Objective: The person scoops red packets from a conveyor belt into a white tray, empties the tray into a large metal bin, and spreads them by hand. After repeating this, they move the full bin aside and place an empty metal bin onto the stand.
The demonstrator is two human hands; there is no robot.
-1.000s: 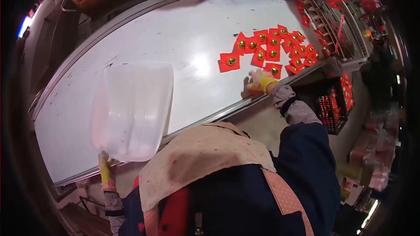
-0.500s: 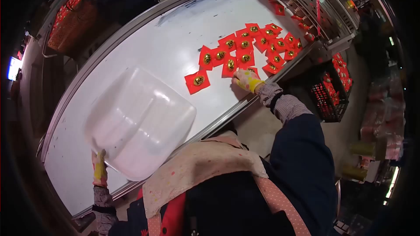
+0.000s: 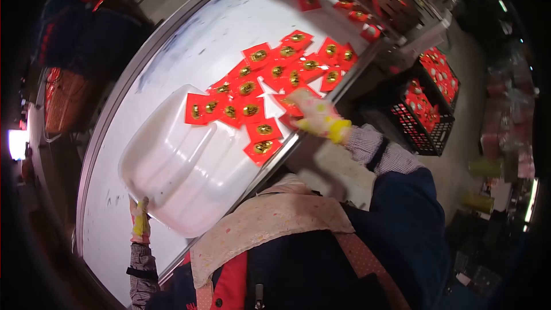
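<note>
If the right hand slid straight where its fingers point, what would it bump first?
Probably the red packets just ahead of the right hand; the white scoop lies farther along.

The fisheye lens bends the frame strongly: the table (image 3: 189, 40) rim curves as an arc, and a black vignette fills all four corners. Light falls from above onto the centre, so the white table surface is bright, with mild glare at upper centre. The white scoop (image 3: 183, 161) carries soft highlights along its ridges. The right hand (image 3: 318, 116) is smeared by motion blur. The left hand (image 3: 139, 222) sits in dimmer light at lower left. A blown-out light source (image 3: 16, 143) glows at the left edge. The right side is dim.
</note>
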